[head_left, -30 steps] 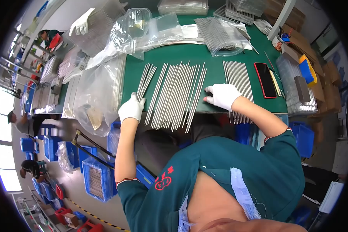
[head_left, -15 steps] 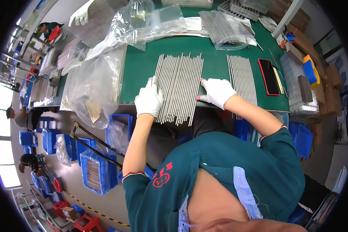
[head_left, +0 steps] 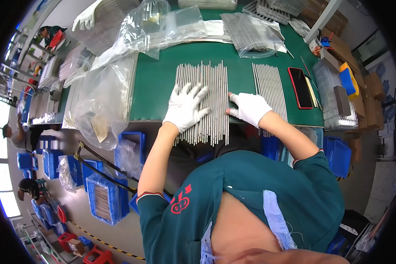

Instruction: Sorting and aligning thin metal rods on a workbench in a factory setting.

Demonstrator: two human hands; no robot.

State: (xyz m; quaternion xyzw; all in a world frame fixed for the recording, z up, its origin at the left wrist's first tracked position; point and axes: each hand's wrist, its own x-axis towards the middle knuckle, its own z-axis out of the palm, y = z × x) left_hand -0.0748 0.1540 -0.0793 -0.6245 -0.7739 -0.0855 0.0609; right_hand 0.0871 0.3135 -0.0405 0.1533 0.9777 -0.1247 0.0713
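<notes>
A row of thin metal rods (head_left: 215,92) lies side by side on the green tabletop, their near ends jutting past the table's front edge. My left hand (head_left: 185,108), in a white glove, rests flat over the left part of this row with fingers spread. At the row's right side is my right hand (head_left: 250,108), gloved in white with thumb and fingertip bare. Its fingers are apart, the tips close against the outermost rod, and nothing shows between them. A smaller group of rods (head_left: 268,83) lies to the right, partly behind my right hand and forearm.
A red-edged phone (head_left: 300,88) lies right of the smaller group. Clear plastic bags (head_left: 105,92) cover the left of the table; a bagged bundle of rods (head_left: 246,35) lies at the back. Clear trays (head_left: 336,97) are stacked at the right. Blue bins (head_left: 105,198) stand on the floor.
My left hand has moved from the row's left edge onto the top of the rods, and its fingers have spread. My right hand stays beside the right edge.
</notes>
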